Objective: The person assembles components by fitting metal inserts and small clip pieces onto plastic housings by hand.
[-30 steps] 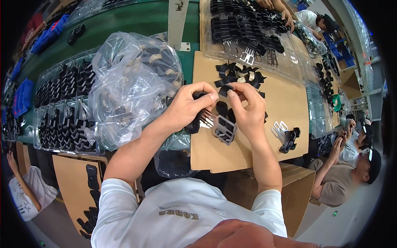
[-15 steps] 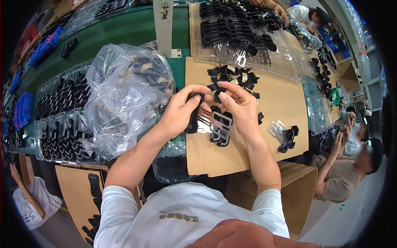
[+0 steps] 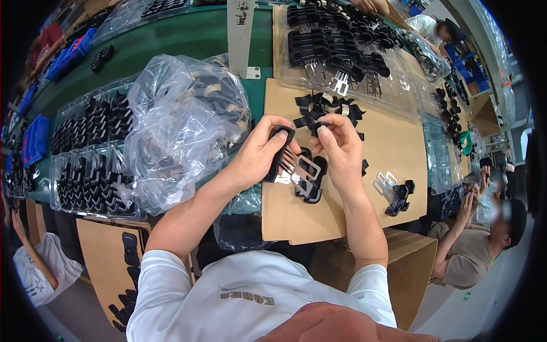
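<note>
Left hand (image 3: 256, 154): our fingers grip a black bracket (image 3: 281, 154) with metal prongs (image 3: 296, 167), over the cardboard sheet's (image 3: 393, 142) left side.
Right hand (image 3: 342, 149): our fingers pinch a small black piece (image 3: 317, 127), right of the bracket.

On the green bench (image 3: 182, 37) lie brown cardboard (image 3: 393, 148) (strewn with black parts (image 3: 309, 106)) and a clear bag (image 3: 171, 137).

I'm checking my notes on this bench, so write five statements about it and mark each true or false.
1. The left grip holds a black part with metal prongs. True.
2. The other grip is empty. False: the right grip pinches a small black piece.
3. A clear bag lies left of the cardboard. True.
4. The cardboard is bare on its right side. False: a second pronged part lies there.
5. A blue bin is at the far left. True.
</note>
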Available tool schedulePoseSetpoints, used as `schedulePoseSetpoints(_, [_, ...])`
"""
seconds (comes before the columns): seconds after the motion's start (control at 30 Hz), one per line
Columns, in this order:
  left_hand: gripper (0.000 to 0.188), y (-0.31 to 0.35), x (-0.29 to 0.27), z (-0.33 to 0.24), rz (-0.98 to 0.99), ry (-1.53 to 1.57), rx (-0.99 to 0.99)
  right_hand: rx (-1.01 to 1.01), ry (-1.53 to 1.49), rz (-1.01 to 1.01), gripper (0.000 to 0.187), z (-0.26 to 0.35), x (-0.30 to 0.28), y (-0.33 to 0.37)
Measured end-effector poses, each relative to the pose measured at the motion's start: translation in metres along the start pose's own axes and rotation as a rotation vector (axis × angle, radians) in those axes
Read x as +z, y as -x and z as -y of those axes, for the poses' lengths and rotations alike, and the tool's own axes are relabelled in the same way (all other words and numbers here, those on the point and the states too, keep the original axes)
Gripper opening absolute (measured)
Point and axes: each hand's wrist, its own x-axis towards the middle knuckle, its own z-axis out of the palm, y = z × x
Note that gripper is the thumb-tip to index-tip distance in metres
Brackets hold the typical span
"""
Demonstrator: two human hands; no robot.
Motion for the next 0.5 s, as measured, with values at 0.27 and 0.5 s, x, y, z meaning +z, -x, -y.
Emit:
schedulePoseSetpoints(0.27, [0.026, -0.0014, 0.0033, -0.0042, 0.016, -0.083, 0.012, -0.117, 0.177, 0.025, 0.019, 0.004, 0.0017, 0.0029])
schedulePoseSetpoints(0.5, [0.027, 0.0003, 0.0033, -0.0059, -0.011, -0.106, 0.024, -0.171, 0.288, 0.015, 0.02, 0.0059, 0.0033, 0.0032])
